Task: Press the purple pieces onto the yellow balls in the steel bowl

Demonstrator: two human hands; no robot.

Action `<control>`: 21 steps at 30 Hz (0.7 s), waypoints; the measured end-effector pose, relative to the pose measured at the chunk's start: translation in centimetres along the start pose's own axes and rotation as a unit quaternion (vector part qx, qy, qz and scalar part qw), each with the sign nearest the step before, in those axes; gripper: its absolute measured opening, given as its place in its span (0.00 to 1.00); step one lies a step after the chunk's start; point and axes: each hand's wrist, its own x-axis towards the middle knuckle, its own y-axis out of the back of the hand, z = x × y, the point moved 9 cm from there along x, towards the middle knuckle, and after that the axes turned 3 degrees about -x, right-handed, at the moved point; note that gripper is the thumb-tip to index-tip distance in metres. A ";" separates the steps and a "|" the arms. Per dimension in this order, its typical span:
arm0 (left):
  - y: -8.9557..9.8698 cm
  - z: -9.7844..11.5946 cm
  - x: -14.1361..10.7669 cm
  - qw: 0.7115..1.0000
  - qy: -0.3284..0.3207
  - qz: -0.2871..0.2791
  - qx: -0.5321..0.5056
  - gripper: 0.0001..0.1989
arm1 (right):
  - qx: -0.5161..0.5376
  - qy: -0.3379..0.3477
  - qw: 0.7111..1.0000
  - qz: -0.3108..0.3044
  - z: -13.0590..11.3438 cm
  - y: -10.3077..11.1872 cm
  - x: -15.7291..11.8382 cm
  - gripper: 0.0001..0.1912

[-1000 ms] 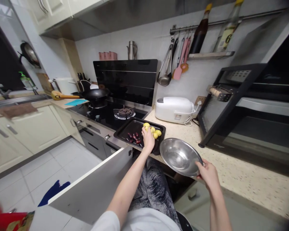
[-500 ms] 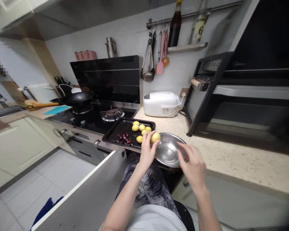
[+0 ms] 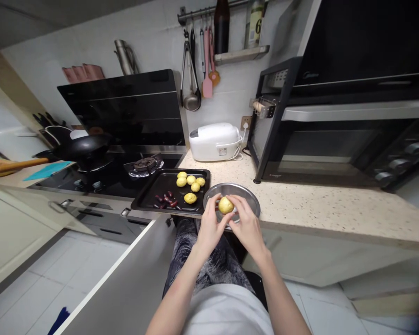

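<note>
Above the steel bowl (image 3: 252,199), my left hand (image 3: 209,219) and my right hand (image 3: 246,224) hold one small yellow lemon-like fruit (image 3: 226,205) between their fingertips. Both hands are closed around its sides, thumbs toward me. My fingers hide part of the bowl's inside. Left of the bowl is a black baking tray (image 3: 150,188), with several more yellow fruits (image 3: 191,180) grouped toward its right and one (image 3: 190,198) nearer me. Several small, shiny dark red oval pieces (image 3: 166,200) lie at the tray's front.
A white appliance (image 3: 214,143) stands against the wall behind the bowl. To the right, a black rack holds an oven (image 3: 321,153). On the left are a gas burner (image 3: 145,165) and a black wok (image 3: 82,148). An open cabinet door (image 3: 125,274) juts out beside my legs.
My left hand has brought the yellow fruit from the bowl's left rim to over the bowl. My right hand has moved left and now grips the fruit too. The view has turned right.
</note>
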 end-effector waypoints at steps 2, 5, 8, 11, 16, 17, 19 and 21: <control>-0.2 0.7 -0.5 0.999 -0.029 -0.024 0.018 0.25 | 0.021 -0.023 1.000 0.001 0.9 0.2 0.4 0.26; -0.2 1.5 -1.5 0.993 -0.076 -0.057 0.074 0.23 | 0.010 -0.057 0.998 -0.014 2.6 0.4 1.1 0.22; -0.4 1.6 -2.5 0.979 -0.122 -0.087 0.139 0.15 | -0.065 -0.077 0.994 -0.049 3.9 0.4 2.1 0.20; -0.6 1.1 -3.1 0.970 -0.145 -0.101 0.166 0.09 | -0.161 -0.083 0.979 -0.094 4.5 0.0 3.1 0.19; -0.7 1.0 -3.5 0.968 -0.166 -0.094 0.165 0.09 | -0.267 -0.098 0.944 -0.165 4.7 -1.6 4.6 0.23; -0.6 1.1 -3.5 0.967 -0.170 -0.093 0.164 0.09 | -0.276 -0.097 0.940 -0.175 4.7 -1.9 4.8 0.24; -0.4 1.4 -3.7 0.967 -0.174 -0.094 0.162 0.09 | -0.284 -0.089 0.936 -0.185 4.5 -2.4 5.2 0.26; 0.0 1.6 -3.8 0.966 -0.173 -0.102 0.160 0.09 | -0.285 -0.077 0.937 -0.187 4.3 -2.6 5.5 0.27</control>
